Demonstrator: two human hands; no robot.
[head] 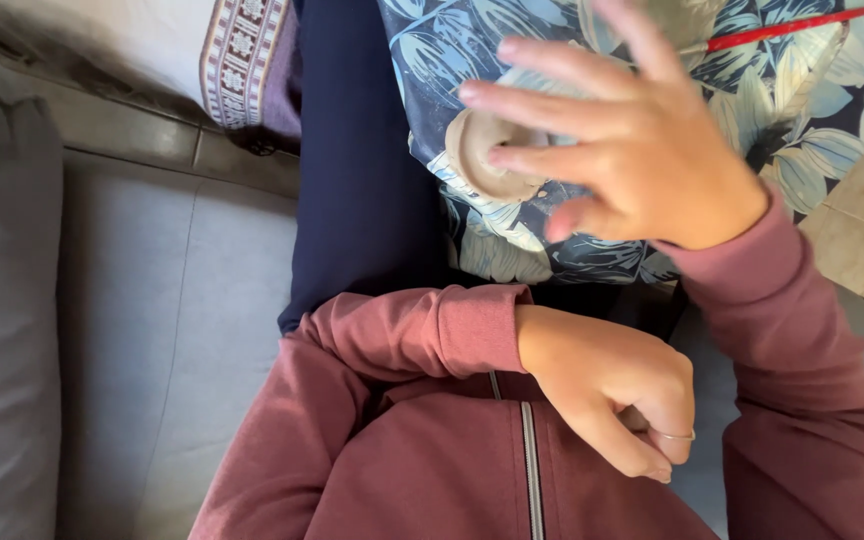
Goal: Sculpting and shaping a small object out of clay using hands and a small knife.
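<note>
Grey sofa [152, 300] at left. Left hand [607, 385] is curled loose by the zip [530, 460], holding nothing I can see. Right hand [632, 140], fingers spread wide, rests fingertips on a tan disc [477, 150] lying on the leaf-print cloth [802, 120]. Risk: w/ no real grip, the disc could slide off the cloth.

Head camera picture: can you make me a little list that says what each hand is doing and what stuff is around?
view: looking down at a seated person's lap
right hand: fingers spread, open, over a round beige disc
left hand: curled loosely against the maroon zip jacket; ring on one finger
under the disc: blue leaf-print cloth
red stick: lies on the cloth, top right
seat: grey sofa cushion
</note>
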